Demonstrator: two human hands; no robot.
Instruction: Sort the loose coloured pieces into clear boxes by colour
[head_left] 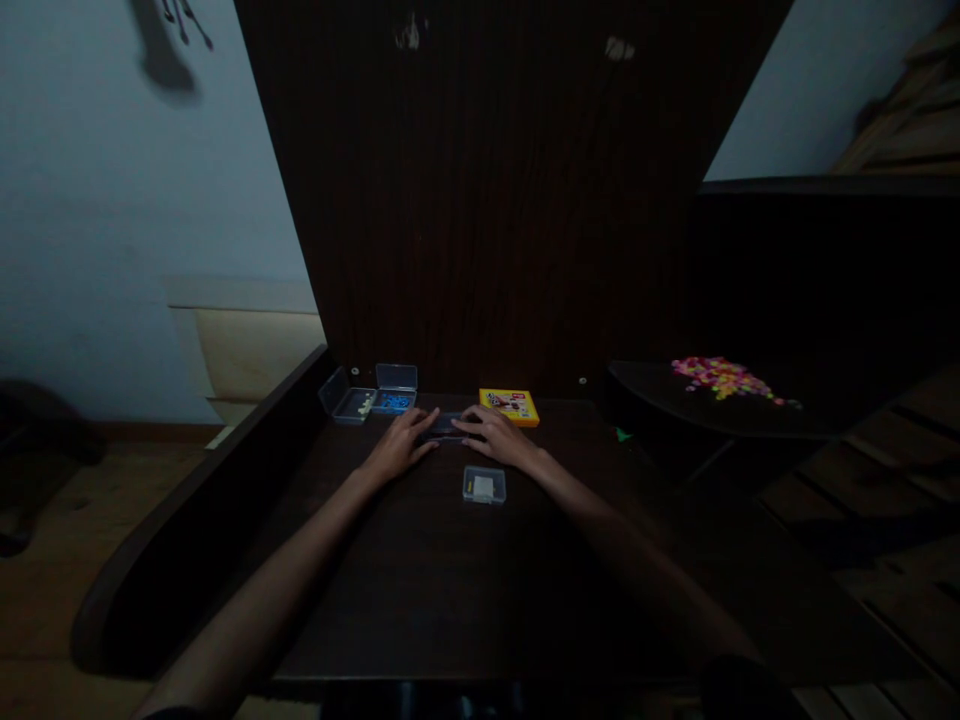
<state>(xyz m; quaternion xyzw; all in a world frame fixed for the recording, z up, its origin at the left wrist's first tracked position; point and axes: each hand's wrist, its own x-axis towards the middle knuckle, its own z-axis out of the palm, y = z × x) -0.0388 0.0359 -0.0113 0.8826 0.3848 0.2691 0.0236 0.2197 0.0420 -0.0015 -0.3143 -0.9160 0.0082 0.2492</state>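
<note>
Between my two hands, on the dark desk, is a small clear plastic box (pixel 448 424). My left hand (pixel 400 447) grips its left end, fingers on the far side and thumb on the near side. At the right end, my right hand (pixel 495 437) holds it the same way. The fingers cover much of the box, so I cannot tell whether its lid is up. Closer to me lies another clear box (pixel 484 485), lid down, with a white piece and something yellow in it.
Behind my left hand stand two clear boxes with raised lids, one holding pale beads (pixel 366 404), one blue beads (pixel 391 401). A yellow packet (pixel 510 406) lies behind my right hand. Many colourful beads (pixel 724 378) are heaped on a side shelf (pixel 652 392). A raised board (pixel 202 510) edges the desk's left.
</note>
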